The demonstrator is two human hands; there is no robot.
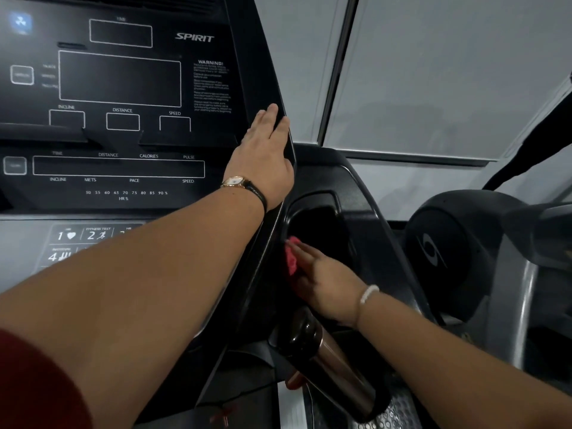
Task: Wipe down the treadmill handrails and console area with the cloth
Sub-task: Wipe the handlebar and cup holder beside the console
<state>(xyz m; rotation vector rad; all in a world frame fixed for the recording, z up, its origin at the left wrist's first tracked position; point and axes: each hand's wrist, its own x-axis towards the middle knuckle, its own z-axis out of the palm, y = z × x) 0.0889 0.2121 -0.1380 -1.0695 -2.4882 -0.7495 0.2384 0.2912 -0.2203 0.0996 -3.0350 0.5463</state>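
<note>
Flat, straight fingers of my right hand (pixel 325 283) press the pink cloth (pixel 291 262) against the console side (pixel 266 258); at eleven o'clock my left hand (pixel 263 162) lies open-palmed on its edge.

Two bare hands are seen: the left hand (pixel 263 156) at centre frame and the right hand (pixel 322 283) lower right of centre. One pink cloth (pixel 292 258) is counted under the right hand. One black treadmill console (pixel 123 88) is seen at upper left. One gold wristwatch on a black strap (pixel 238 181), one white beaded bracelet (pixel 368 294) and one dark metal bottle with a black cap (pixel 325 357) are counted.
</note>
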